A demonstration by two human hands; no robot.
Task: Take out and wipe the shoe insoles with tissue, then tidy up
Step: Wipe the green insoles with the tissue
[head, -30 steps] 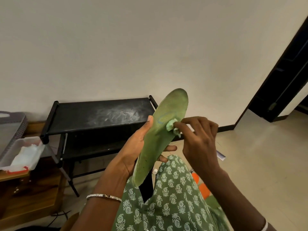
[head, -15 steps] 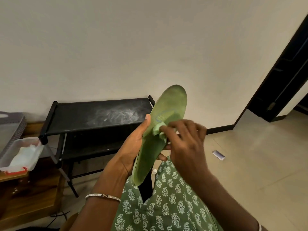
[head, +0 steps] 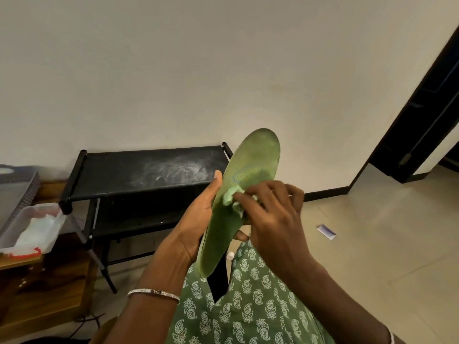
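A green shoe insole (head: 253, 165) stands nearly upright in front of me, toe end up, heel end down by my lap. My left hand (head: 198, 217) grips it from behind at its middle, thumb along the left edge. My right hand (head: 275, 214) presses a small crumpled wad of tissue (head: 232, 198) against the insole's middle, fingers pinched on the wad. The tissue looks pale green. No shoe is in view.
A low black two-tier rack (head: 149, 170) with a dusty top stands against the wall behind the insole. At left, a clear plastic tray (head: 15, 242) holding white tissue sits on a wooden table (head: 49, 281). A small white-blue packet (head: 326, 231) lies on the tiled floor; a dark doorway (head: 422, 120) is at right.
My right hand has slid the tissue down the insole, from just below the toe area toward the middle. The left hand and insole have stayed almost still.
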